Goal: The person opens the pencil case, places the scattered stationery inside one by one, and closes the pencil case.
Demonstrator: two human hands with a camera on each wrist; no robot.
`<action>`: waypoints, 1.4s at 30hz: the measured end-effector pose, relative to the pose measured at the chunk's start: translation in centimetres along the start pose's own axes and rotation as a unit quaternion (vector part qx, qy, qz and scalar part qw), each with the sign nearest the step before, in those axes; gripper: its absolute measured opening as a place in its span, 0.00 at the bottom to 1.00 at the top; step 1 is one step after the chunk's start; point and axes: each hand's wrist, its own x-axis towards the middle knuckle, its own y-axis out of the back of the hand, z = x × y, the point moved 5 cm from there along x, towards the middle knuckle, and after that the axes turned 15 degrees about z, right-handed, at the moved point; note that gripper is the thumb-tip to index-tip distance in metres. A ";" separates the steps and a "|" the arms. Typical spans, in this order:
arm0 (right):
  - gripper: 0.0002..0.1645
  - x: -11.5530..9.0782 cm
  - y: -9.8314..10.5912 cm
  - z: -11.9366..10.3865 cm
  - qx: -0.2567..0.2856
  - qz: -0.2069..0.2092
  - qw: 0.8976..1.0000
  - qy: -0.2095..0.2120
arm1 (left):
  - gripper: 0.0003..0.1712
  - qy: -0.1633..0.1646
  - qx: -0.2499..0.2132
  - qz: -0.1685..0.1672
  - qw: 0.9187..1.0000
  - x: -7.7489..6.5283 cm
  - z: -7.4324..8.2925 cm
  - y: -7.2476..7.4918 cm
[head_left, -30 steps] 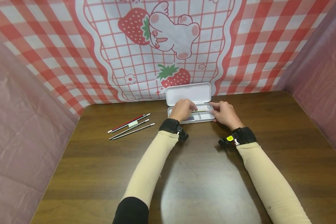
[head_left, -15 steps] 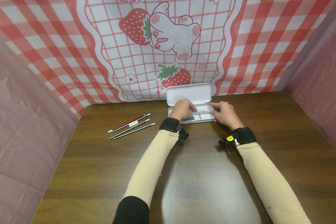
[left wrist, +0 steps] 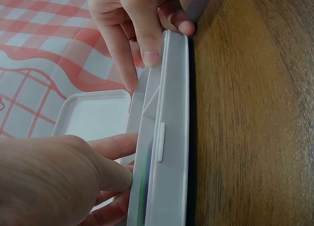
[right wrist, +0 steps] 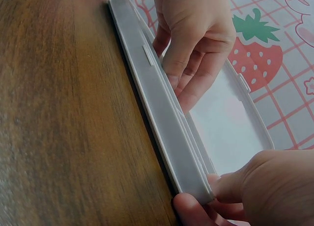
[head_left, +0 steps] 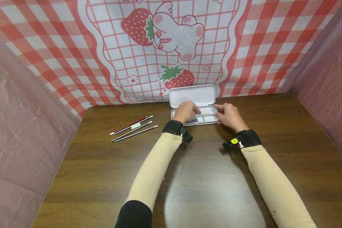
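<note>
A white pencil case (head_left: 192,96) stands with its lid raised near the back of the table. My left hand (head_left: 185,111) reaches down into its tray, thumb and fingertips bent together. A thin pencil (head_left: 207,113) lies lengthwise in the tray, and those fingertips pinch it near its visible left part. At the right end, my right hand (head_left: 229,115) grips the case, thumb (right wrist: 228,185) on the rim and a finger low on the outside. Below the left hand, a purple and green piece (left wrist: 145,179) sits in the front compartment, partly covered.
Several pencils (head_left: 136,133) lie slanted on the brown table (head_left: 125,171) left of the case, one red and black. A pale green eraser (head_left: 135,126) lies among them. Behind the case hangs a red checked cloth (head_left: 253,63) with strawberries.
The pencil in the tray shows slightly less and sits a little lower by the left fingertips. Both hands stay almost where they were, and the case has not moved.
</note>
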 end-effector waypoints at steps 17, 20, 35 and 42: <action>0.27 0.0 0.1 0.1 0.003 -0.004 1.000 -0.002 | 0.19 -0.014 0.003 0.042 0.999 0.0 0.3 0.5; 0.27 0.0 0.1 0.1 0.003 -0.002 1.000 -0.002 | 0.17 -0.017 0.005 0.052 0.999 0.1 0.5 0.9; 0.27 0.1 0.0 0.1 0.002 -0.007 1.000 -0.002 | 0.19 -0.022 0.013 0.075 0.997 0.6 1.4 4.0; 0.27 0.2 0.0 0.1 0.000 -0.005 1.000 0.000 | 0.20 -0.033 0.015 0.079 0.996 1.1 1.8 5.1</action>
